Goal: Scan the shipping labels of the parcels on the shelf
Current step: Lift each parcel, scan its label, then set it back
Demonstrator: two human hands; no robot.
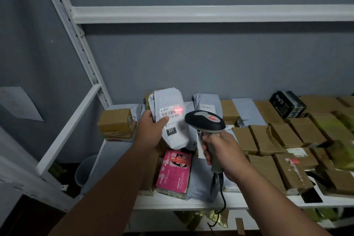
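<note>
My left hand [151, 128] grips a grey plastic mailer parcel [170, 101] and holds it upright above the shelf, thumb across its white shipping label [173, 115]. A red scan line glows on the label's upper right. My right hand [220, 151] grips the handle of a corded barcode scanner [205, 121], whose dark head points at the label from just to the right. The scanner's cable hangs down past the shelf edge.
The white metal shelf [191, 204] carries several brown cardboard parcels [287, 134], grey mailers [206, 103], a pink box [175, 170] and a black box [287, 104]. A brown box [115, 122] sits at the left end. An upper shelf beam [191, 14] runs overhead.
</note>
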